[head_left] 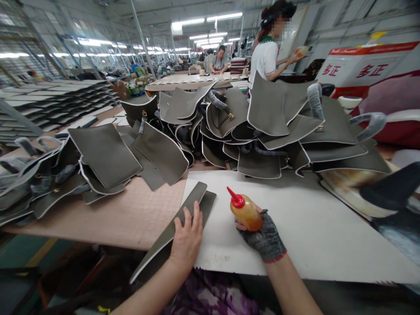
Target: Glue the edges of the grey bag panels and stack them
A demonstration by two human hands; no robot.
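My left hand is bare and lies on a narrow folded grey leather panel with pale edges. Its fingers are spread over the panel's surface. The panel slants across the front edge of the table, its lower end hanging past it. In a dark knitted fingerless glove, my right hand grips a squeeze bottle of amber liquid. The bottle has a red cap and a red pointed nozzle, which tilts up and to the left. Under the bottle and the panel's upper part lies a large white sheet.
Grey bag pieces with wrapped handles are heaped along the table's far side. Stacked panels stand at the left. A white and red box is at the right. One co-worker stands beyond the heap; another sits farther back.
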